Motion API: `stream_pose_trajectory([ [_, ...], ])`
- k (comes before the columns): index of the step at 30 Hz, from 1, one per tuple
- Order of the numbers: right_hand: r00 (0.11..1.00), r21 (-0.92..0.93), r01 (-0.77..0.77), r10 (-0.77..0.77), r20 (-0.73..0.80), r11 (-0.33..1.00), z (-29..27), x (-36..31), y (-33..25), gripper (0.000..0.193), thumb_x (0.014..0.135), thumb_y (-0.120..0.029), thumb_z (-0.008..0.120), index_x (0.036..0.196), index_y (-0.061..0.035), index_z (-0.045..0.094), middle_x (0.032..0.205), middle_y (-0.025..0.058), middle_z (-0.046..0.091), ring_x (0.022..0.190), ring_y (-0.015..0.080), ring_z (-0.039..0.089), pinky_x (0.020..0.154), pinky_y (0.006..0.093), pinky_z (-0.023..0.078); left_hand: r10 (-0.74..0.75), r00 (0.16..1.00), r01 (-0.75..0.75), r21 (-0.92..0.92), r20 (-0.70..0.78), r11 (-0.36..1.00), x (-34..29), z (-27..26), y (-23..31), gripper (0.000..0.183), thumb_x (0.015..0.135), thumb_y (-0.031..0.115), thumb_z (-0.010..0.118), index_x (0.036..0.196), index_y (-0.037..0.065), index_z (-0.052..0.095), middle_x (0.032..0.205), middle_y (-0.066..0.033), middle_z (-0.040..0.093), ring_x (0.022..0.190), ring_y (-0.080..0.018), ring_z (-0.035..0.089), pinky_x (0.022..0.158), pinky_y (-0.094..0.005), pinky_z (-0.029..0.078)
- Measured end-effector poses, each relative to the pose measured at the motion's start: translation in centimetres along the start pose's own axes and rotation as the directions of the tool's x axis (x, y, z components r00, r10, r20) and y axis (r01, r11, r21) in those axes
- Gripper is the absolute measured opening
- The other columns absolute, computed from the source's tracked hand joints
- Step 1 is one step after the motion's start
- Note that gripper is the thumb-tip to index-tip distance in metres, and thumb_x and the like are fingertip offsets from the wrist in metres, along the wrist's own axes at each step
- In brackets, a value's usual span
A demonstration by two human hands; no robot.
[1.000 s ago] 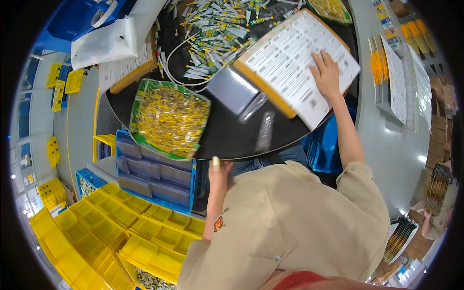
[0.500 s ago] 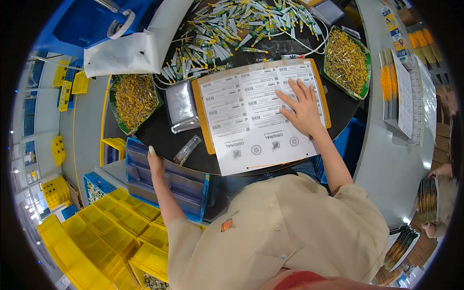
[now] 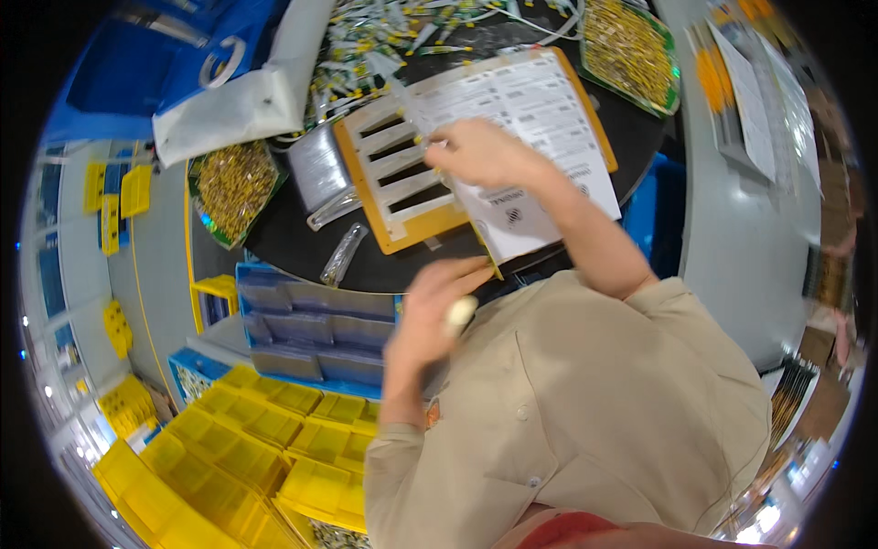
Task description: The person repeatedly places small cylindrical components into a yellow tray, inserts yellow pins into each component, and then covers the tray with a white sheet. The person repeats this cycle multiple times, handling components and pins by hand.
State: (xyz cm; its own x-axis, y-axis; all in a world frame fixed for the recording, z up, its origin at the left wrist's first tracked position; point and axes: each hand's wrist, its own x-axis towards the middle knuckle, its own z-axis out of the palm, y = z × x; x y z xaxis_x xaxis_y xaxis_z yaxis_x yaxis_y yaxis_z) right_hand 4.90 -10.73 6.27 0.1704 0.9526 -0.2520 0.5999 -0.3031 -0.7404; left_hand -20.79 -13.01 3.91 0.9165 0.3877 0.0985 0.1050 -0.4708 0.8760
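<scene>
A printed white label sheet (image 3: 585, 188) lies over the right part of a yellow slotted board (image 3: 402, 233) on a round black table. The sheet's left side is drawn back, baring a row of long dark slots. My right hand (image 3: 494, 156) is closed, its curled fingertips at the sheet's left edge. Blurred by motion, my left hand (image 3: 430, 306) is beside the sheet's lower left corner, with a pale cover on its thumb. Whether it grips the corner cannot be made out. A slim yellow strip runs along that corner.
Many small tubes (image 3: 366, 69) are heaped at the back. Trays of small yellow pieces stand left (image 3: 233, 188) and right (image 3: 631, 55). A stack of clear film (image 3: 320, 169) and a clear packet (image 3: 345, 254) lie left of the board. Yellow bins (image 3: 229, 439) fill the lower left.
The sheet has shifted right, uncovering the board's slots. My right hand has gone from lying flat to curled at its left edge. My left hand has come from the table edge toward the sheet's corner.
</scene>
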Motion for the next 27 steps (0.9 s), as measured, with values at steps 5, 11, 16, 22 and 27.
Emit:
stream_pose_trajectory([
  [5, 0.583, 0.237, 0.015, 0.184, -0.791, 0.971, -11.9, -17.6, 8.8, 0.046, 0.098, -0.029, 0.062, 0.134, -0.0003, 0.058, 0.128, 0.0159, 0.064, 0.12, 0.0222, 0.059, 0.103, 0.0336, 0.045, -0.054, 0.924, 0.336, 0.735, -0.379, 0.589, 4.0, -10.9, -9.7, 0.045, 0.075, 0.005, 0.075, 0.117, 0.004, 0.061, 0.115, -0.0175, 0.061, 0.111, -0.04, 0.055, 0.094, -0.0499, 0.045],
  [11, -0.259, 0.424, 0.262, 0.486, -0.835, 0.867, -13.9, -47.9, 24.1, 0.034, 0.103, -0.025, 0.054, 0.125, -0.0011, 0.062, 0.109, 0.0078, 0.068, 0.089, 0.0141, 0.065, 0.074, 0.0274, 0.052, 0.073, 0.967, 0.156, 0.797, -0.243, 0.584, 2.5, -12.3, -17.2, 0.034, 0.081, 0.004, 0.073, 0.109, 0.002, 0.055, 0.109, -0.0172, 0.054, 0.105, -0.0397, 0.051, 0.087, -0.0497, 0.044],
  [16, -0.665, 0.635, -0.085, 0.43, -0.61, 0.768, -4.2, -61.6, 38.2, 0.024, 0.098, -0.022, 0.052, 0.1, -0.0022, 0.066, 0.084, 0.0082, 0.067, 0.072, 0.0181, 0.065, 0.059, 0.0337, 0.052, 0.092, 0.944, 0.184, 0.735, -0.317, 0.652, 2.7, -12.7, -18.3, 0.022, 0.086, 0.005, 0.072, 0.102, 0.001, 0.057, 0.103, -0.0158, 0.056, 0.098, -0.0373, 0.054, 0.083, -0.0478, 0.046],
  [22, -0.643, 0.691, -0.722, 0.355, -0.678, 0.012, 2.0, -65.7, 46.2, 0.028, 0.09, -0.022, 0.053, 0.098, -0.0027, 0.072, 0.107, 0.0161, 0.071, 0.094, 0.0352, 0.068, 0.081, 0.0428, 0.053, 0.142, 0.934, 0.225, 0.85, -0.327, 0.477, 3.1, -12.1, -19.0, 0.018, 0.084, 0.006, 0.072, 0.095, 0.004, 0.058, 0.102, -0.0126, 0.059, 0.096, -0.0345, 0.058, 0.08, -0.0447, 0.051],
  [27, -0.68, 0.641, -0.73, 0.353, -0.643, -0.236, 0.1, -61.8, 43.4, 0.029, 0.088, -0.023, 0.057, 0.101, -0.0004, 0.07, 0.101, 0.0212, 0.071, 0.093, 0.0395, 0.068, 0.084, 0.0492, 0.053, 0.052, 0.959, 0.239, 0.896, -0.277, 0.375, 3.3, -11.4, -14.7, 0.019, 0.083, 0.007, 0.069, 0.099, 0.006, 0.057, 0.103, -0.0117, 0.062, 0.098, -0.0343, 0.06, 0.079, -0.0441, 0.052],
])
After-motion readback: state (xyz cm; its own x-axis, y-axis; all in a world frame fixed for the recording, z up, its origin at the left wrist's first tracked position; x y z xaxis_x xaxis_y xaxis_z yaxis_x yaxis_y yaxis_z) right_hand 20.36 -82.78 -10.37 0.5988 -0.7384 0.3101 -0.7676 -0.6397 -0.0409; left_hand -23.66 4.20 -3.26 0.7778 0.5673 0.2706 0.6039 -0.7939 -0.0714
